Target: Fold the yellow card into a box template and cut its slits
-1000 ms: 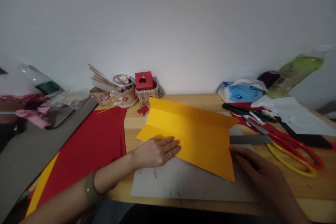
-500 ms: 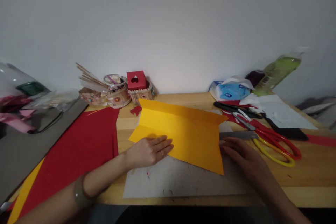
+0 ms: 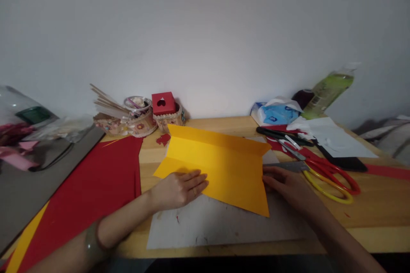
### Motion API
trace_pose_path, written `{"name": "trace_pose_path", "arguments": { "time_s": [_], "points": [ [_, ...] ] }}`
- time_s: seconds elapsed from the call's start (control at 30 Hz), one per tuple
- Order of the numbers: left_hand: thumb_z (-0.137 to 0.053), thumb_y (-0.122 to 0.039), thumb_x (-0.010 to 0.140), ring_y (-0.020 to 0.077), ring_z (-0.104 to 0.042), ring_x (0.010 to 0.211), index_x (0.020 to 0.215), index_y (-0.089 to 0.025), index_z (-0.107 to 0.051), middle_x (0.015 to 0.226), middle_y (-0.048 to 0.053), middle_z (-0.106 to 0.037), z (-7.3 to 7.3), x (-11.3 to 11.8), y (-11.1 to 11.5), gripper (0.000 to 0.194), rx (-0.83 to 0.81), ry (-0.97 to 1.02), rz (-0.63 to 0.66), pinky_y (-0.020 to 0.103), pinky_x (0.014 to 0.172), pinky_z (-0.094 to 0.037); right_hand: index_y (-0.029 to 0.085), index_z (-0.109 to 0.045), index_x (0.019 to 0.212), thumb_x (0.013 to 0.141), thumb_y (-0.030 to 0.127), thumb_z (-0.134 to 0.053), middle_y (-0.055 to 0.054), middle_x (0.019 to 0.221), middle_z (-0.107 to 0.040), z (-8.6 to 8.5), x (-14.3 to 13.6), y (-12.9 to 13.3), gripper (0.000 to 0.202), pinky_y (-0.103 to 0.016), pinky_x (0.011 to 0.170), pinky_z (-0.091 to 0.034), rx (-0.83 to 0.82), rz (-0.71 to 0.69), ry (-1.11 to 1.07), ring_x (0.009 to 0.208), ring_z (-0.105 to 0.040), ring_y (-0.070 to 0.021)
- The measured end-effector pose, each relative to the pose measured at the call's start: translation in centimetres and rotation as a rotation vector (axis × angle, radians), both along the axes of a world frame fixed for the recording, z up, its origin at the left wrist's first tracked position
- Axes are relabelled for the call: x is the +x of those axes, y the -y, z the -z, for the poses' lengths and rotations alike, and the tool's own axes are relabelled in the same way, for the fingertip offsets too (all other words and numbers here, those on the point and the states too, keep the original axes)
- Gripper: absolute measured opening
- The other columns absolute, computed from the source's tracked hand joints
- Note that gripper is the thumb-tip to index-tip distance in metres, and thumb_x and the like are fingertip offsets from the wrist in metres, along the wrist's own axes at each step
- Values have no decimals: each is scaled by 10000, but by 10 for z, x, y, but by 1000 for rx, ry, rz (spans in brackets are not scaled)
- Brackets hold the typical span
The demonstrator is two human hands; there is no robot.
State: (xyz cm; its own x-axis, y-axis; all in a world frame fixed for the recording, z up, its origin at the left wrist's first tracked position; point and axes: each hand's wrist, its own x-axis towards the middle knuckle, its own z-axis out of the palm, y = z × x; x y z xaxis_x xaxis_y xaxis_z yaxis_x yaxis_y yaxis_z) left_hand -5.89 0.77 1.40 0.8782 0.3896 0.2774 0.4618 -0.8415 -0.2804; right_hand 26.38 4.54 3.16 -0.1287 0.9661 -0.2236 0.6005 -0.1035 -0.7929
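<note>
Our two hands at a folded yellow sheet on the desk.
Left hand point(image 3: 179, 187) presses flat, fingers spread, on the yellow paper point(image 3: 221, 166); right hand point(image 3: 286, 185), loosely open, touches its right edge beside the metal ruler point(image 3: 285, 166).

Bare table point(image 3: 368, 217) lies open at the front right, and the grey mat point(image 3: 224, 226) in front of the yellow card point(image 3: 221, 166) is free between the two forearms. To the right, a metal ruler point(image 3: 285, 165), red scissors point(image 3: 329, 170) and black scissors point(image 3: 282, 133) crowd the way just beside the right hand point(image 3: 285, 183). Along the back wall, decorated pots point(image 3: 137, 121) and a red box point(image 3: 163, 103) block the far left; the tissue pack point(image 3: 275, 113) and green bottle point(image 3: 326, 89) block the far right.
</note>
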Motion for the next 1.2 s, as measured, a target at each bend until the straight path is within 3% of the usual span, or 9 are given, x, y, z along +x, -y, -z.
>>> {"name": "trace_pose_path", "arguments": {
  "time_s": [0.47,0.83,1.2],
  "points": [
    [-358,-153,961,234,-627,1064,1189,-72,-554,1170,127,-650,0,1,0,311,45,12,-3,326,726,-574,252,-638,928,831,392,-473,-22,836,-729,0,-16,11,237,-342,619,-410,168,23,351,787,-662,-258],
    [-308,-124,959,235,-617,1079,1214,-58,-528,1199,147,-630,-1,0,2,343,59,-45,-3,324,721,-564,246,-642,935,825,390,-462,-19,810,-719,3,-14,13,255,-343,620,-414,179,37,345,767,-655,-247],
    [-297,-129,963,230,-594,1116,1228,-55,-513,1209,157,-621,1,-1,3,349,59,-81,-6,329,782,-546,226,-657,921,815,369,-479,-36,869,-730,2,-11,17,252,-343,676,-455,194,70,201,808,-663,-235]
  ]
}}
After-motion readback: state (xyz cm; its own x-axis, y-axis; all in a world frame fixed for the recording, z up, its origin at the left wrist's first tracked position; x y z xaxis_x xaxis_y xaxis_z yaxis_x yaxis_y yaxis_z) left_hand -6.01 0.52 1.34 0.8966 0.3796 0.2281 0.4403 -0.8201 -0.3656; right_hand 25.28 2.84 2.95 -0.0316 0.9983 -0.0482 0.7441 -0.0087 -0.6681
